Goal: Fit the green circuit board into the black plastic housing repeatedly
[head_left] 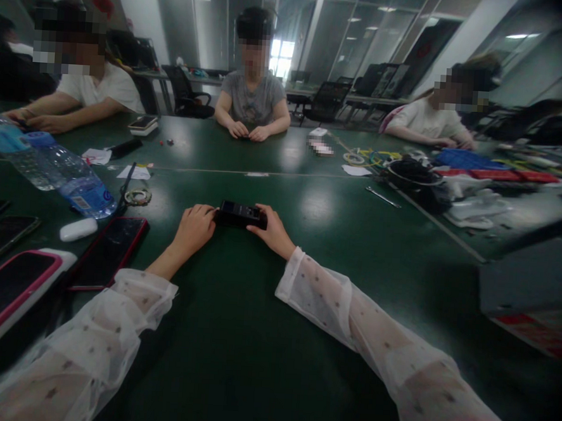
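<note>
A small black device (237,213) with a dark screen and buttons lies across the green table (236,322), in front of me. My right hand (273,230) grips its right end between thumb and fingers. At the device's left end is my left hand (197,226), its fingers close together and curled by the corner; whether they pinch something small there is too small to tell. Sheer white sleeves with stars cover both forearms.
Left are phones, including a red-edged phone (109,254), a white earbud case (78,230), water bottles (80,185) and a bracelet (138,196). Right are a grey box (529,276), cables (367,157) and a metal tool (383,197). Three people sit along the far side.
</note>
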`<state>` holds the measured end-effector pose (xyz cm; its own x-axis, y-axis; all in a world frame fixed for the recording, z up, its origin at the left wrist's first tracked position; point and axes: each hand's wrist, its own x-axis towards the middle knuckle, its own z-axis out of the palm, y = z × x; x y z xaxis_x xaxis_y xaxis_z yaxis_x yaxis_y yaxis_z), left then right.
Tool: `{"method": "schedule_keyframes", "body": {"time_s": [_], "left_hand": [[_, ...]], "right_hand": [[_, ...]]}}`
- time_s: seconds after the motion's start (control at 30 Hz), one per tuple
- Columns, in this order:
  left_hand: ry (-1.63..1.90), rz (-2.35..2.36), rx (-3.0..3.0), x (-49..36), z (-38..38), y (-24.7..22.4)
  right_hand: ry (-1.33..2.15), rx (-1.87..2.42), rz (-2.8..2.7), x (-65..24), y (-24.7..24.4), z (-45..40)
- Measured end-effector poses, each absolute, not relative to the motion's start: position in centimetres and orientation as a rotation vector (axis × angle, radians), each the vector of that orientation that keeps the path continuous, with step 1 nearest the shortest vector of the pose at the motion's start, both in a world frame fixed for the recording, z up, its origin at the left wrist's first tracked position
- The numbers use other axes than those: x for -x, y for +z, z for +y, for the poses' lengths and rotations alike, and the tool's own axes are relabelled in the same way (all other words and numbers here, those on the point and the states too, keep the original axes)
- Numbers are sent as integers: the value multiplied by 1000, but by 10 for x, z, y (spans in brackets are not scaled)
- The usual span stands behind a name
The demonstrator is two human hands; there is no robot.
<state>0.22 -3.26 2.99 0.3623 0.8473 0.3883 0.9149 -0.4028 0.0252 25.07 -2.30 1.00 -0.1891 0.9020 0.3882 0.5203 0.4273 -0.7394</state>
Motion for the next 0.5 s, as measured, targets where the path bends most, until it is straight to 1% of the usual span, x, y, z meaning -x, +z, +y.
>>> {"method": "schedule_keyframes", "body": {"time_s": [0.27,0.5], "left_hand": [[-511,-1591,2400,-5,-34,31],[-527,-1595,2389,-5,-35,32]], "right_hand": [[615,1168,-1804,-251,14,-24],[522,1075,-1652,-250,17,-26]]}}
